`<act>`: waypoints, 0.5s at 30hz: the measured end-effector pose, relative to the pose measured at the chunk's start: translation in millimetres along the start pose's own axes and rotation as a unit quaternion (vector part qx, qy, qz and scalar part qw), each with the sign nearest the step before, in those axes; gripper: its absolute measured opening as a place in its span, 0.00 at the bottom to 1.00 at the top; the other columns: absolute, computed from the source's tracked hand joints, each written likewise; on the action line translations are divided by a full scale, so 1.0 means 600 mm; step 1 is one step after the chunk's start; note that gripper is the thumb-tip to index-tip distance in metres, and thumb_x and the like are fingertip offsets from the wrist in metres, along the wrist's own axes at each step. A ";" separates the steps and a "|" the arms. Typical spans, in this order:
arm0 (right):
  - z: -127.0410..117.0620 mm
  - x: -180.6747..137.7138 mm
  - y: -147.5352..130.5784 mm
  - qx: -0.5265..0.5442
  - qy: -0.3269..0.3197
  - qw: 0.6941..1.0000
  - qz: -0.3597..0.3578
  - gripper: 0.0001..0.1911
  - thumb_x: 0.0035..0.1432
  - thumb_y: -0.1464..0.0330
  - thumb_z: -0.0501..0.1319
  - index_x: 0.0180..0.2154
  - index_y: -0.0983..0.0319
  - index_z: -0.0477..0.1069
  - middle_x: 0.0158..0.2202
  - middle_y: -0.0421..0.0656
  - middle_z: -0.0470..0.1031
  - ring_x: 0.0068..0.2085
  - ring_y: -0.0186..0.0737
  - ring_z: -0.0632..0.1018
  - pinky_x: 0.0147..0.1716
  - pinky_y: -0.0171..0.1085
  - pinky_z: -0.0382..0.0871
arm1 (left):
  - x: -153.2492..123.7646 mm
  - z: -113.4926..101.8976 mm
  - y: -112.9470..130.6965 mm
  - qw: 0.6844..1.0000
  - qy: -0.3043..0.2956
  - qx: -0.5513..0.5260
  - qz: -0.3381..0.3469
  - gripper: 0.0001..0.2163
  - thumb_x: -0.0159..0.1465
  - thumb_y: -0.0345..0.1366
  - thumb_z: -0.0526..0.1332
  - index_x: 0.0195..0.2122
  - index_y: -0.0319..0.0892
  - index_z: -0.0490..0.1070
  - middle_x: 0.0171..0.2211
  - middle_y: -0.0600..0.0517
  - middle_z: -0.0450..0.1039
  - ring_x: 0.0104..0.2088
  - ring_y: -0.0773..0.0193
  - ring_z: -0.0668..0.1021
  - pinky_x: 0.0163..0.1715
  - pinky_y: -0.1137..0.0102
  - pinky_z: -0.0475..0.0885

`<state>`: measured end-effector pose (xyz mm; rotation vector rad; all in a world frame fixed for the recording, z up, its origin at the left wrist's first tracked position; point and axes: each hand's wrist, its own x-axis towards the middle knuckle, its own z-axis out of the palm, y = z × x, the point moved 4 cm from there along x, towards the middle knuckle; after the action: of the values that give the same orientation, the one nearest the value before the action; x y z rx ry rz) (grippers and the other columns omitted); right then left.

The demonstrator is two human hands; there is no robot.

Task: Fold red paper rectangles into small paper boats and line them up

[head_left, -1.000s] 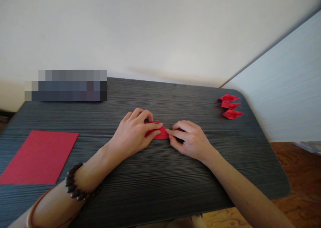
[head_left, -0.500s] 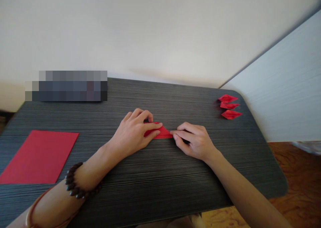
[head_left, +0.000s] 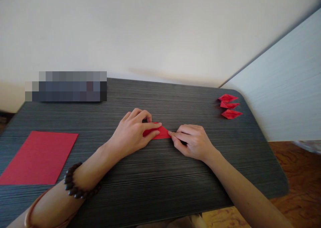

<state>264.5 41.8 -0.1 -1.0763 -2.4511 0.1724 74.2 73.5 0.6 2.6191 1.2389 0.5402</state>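
Note:
A small piece of folded red paper (head_left: 162, 133) lies on the dark table between my hands. My left hand (head_left: 134, 129) holds its left part, thumb and index finger pressing on it and partly covering it. At the paper's right tip, my right hand (head_left: 193, 140) pinches the corner between thumb and index finger. The paper's upper edge slopes down to the right toward that pinch; its lower edge runs nearly straight. The layers under my left fingers are hidden.
Flat red paper (head_left: 40, 157) lies at the table's left. Three folded red paper pieces (head_left: 232, 114) sit in a column at the far right. A blurred-out object (head_left: 67, 87) stands at the back left. A wall (head_left: 160, 33) borders the dark table (head_left: 150, 187) behind.
My right fingertips have shifted slightly left along the paper's right tip and closed tighter on it. My left hand stays nearly in place on the paper.

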 end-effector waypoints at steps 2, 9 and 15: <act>0.001 0.000 0.003 0.001 0.016 1.000 0.015 0.12 0.61 0.70 0.55 0.31 0.62 0.77 0.25 0.40 0.71 0.25 0.32 0.70 0.27 0.34 0.63 | 0.000 0.002 -0.004 1.000 -0.002 -0.010 0.016 0.12 0.65 0.40 0.56 0.46 0.51 0.76 0.36 0.49 0.71 0.39 0.59 0.69 0.40 0.63 0.67; 0.016 0.018 -0.010 -0.006 -0.021 0.998 0.054 0.24 0.59 0.55 0.57 0.50 0.63 0.72 0.41 0.48 0.72 0.40 0.44 0.72 0.40 0.43 0.67 | 0.005 0.002 -0.008 0.999 -0.037 -0.004 0.028 0.15 0.65 0.34 0.54 0.51 0.44 0.72 0.27 0.51 0.72 0.33 0.60 0.69 0.34 0.64 0.66; 0.016 0.023 -0.005 -0.027 -0.041 0.993 0.109 0.32 0.56 0.48 0.57 0.54 0.61 0.68 0.49 0.51 0.68 0.47 0.50 0.68 0.46 0.50 0.64 | 0.003 -0.004 -0.002 0.996 -0.023 -0.031 0.077 0.13 0.64 0.34 0.56 0.47 0.44 0.75 0.34 0.49 0.72 0.42 0.57 0.69 0.43 0.61 0.68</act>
<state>250.0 50.1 -2.6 -1.3862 -2.4190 0.2233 73.3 75.9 2.7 2.6732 0.9979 0.5317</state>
